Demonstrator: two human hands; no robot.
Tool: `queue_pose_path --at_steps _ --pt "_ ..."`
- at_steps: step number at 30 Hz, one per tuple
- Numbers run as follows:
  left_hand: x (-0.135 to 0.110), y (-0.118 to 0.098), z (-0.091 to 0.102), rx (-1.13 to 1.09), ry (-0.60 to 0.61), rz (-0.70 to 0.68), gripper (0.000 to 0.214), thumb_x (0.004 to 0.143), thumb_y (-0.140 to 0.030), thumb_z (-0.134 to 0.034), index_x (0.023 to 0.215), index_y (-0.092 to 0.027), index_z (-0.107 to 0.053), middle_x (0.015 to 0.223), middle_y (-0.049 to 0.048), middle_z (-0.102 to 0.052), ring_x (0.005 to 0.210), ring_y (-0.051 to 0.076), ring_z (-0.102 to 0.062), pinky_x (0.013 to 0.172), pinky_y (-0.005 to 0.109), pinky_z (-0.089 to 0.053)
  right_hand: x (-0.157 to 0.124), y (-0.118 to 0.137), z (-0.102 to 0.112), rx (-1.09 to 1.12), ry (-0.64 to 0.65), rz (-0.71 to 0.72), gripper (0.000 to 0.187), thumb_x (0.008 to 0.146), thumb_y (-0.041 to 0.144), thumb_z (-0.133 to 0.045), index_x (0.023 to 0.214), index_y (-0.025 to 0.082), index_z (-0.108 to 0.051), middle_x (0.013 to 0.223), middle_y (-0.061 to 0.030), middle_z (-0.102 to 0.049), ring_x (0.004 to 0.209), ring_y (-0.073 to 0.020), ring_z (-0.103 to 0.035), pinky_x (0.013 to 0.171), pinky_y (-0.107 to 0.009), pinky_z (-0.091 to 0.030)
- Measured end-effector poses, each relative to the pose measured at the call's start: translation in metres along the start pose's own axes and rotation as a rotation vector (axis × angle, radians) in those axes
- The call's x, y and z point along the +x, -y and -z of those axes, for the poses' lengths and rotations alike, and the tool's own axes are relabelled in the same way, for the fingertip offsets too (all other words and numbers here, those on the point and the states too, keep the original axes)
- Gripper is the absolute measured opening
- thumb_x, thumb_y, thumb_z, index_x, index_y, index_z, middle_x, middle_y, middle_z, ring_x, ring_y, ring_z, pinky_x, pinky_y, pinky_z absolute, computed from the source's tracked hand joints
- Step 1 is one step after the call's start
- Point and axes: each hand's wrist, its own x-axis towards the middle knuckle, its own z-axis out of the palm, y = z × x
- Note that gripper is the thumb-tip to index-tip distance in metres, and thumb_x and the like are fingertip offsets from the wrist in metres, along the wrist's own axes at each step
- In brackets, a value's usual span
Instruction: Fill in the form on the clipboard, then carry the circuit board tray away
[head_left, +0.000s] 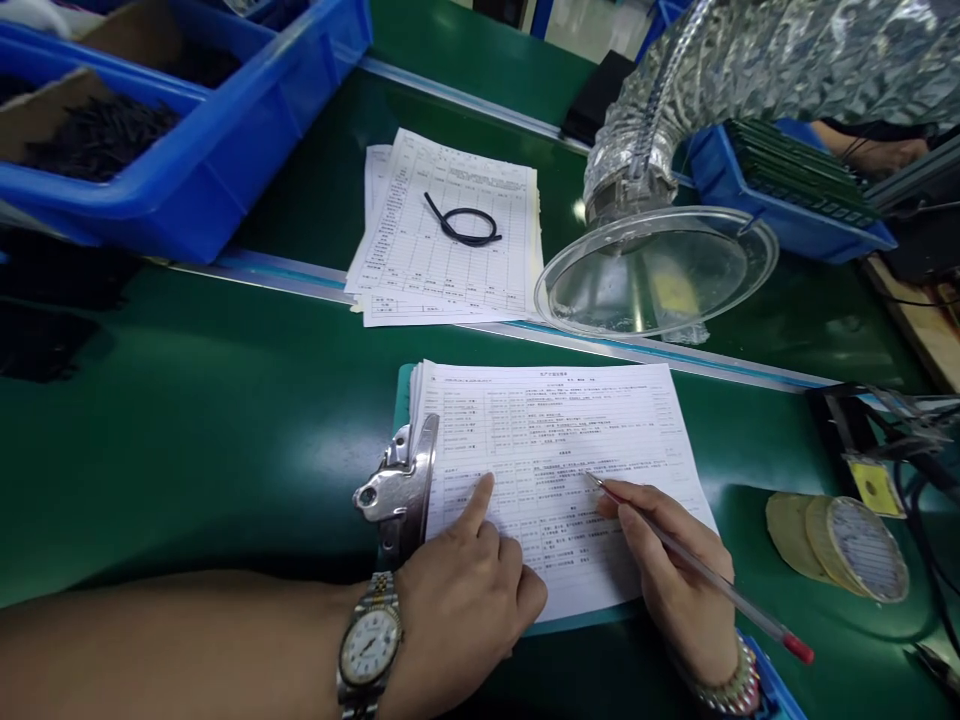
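A printed sheet [615, 420] lies uppermost on a clipboard whose metal clip [405, 500] sits at the left. My left hand [472, 600], with a watch [371, 645] on its wrist, rests on the sheet. One of its fingers is stretched out and touches the print; the others are curled, with nothing seen in them. My right hand [679, 570] grips a clear ballpoint pen [712, 578] with a red end cap. The pen's tip is at a printed line near the sheet's middle.
Behind the clipboard are more papers [420, 270] with a looped black tube [484, 240]. A foil duct [637, 150] with a clear hood [660, 275] hangs at the right. Blue bins [247, 130] stand far left, a tape roll [795, 540] right. Another person's hand [889, 150] shows beyond a blue tray [817, 225].
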Motion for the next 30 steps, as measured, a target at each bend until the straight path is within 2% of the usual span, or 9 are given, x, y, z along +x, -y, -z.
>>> queue_pose_path --at_steps 5,12,20,26,30 --pt "-0.005 -0.006 -0.001 0.026 -0.093 0.025 0.023 0.069 -0.037 -0.044 0.077 -0.015 -0.040 0.059 0.0008 -0.053 0.056 0.011 -0.056 0.086 0.049 -0.049 -0.001 -0.001 0.001 -0.026 0.015 0.019 0.023 0.086 0.017 -0.050 0.105 0.027 -0.057 0.094 0.0045 -0.063 0.083 -0.0042 -0.060 0.074 -0.009 -0.048" --pt "-0.008 -0.011 -0.003 0.020 -0.146 0.061 0.021 0.070 -0.035 -0.041 0.075 -0.015 -0.038 0.057 0.0008 -0.051 0.054 0.010 -0.055 0.085 0.047 -0.051 -0.003 -0.004 0.000 -0.009 0.023 -0.001 0.023 0.086 0.018 -0.050 0.106 0.027 -0.057 0.095 0.0039 -0.062 0.083 -0.0058 -0.061 0.074 -0.011 -0.050" --pt "-0.008 -0.013 -0.006 0.036 -0.170 0.084 0.019 0.071 -0.033 -0.038 0.077 -0.015 -0.037 0.058 0.0001 -0.051 0.055 0.009 -0.054 0.090 0.047 -0.049 -0.003 -0.002 0.001 -0.044 0.005 0.035 0.021 0.085 0.018 -0.052 0.105 0.025 -0.058 0.092 0.0036 -0.063 0.080 -0.0047 -0.061 0.074 -0.008 -0.048" --pt "-0.008 -0.009 -0.001 0.022 -0.092 0.058 0.016 0.070 -0.030 -0.042 0.076 -0.015 -0.040 0.059 0.0001 -0.053 0.057 0.010 -0.056 0.092 0.047 -0.048 -0.002 -0.001 -0.001 -0.022 0.011 0.002 0.022 0.085 0.017 -0.052 0.104 0.025 -0.058 0.093 0.0030 -0.063 0.083 -0.0055 -0.060 0.075 -0.011 -0.048" --pt "-0.005 -0.008 0.001 0.045 -0.127 0.054 0.015 0.069 -0.028 -0.042 0.074 -0.015 -0.038 0.057 -0.0010 -0.052 0.055 0.009 -0.054 0.092 0.045 -0.048 0.000 0.002 -0.002 -0.014 0.002 0.031 0.022 0.084 0.013 -0.050 0.103 0.023 -0.058 0.092 0.0017 -0.061 0.083 -0.0055 -0.059 0.074 -0.013 -0.049"
